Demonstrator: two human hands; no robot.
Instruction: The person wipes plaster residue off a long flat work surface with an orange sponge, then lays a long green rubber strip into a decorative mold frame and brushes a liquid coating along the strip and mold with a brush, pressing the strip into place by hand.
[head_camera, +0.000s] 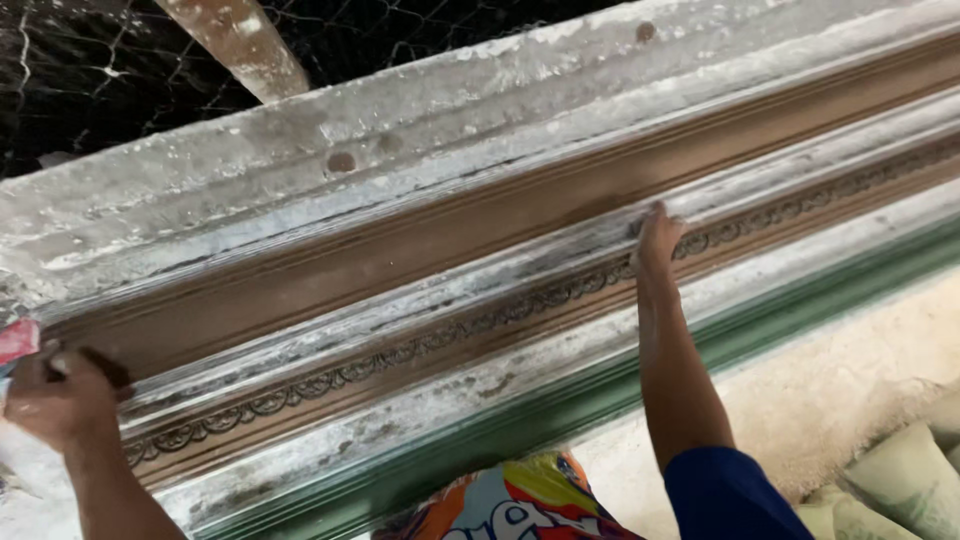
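Left hand (60, 395) grips a dark tool (100, 368) against the long mould (450, 230) — right hand (657, 240) presses fingers bent on its patterned band (400, 350).

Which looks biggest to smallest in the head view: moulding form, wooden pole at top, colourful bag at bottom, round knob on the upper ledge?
1. Moulding form
2. Wooden pole and colourful bag: alike, both cropped, unranked
3. Round knob

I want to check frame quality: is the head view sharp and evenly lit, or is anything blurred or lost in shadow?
Head view: soft even daylight, no glare; the long brown-and-white plaster-crusted moulding is slightly soft; the left hand looks motion-blurred; the top-left netted corner is nearly black.
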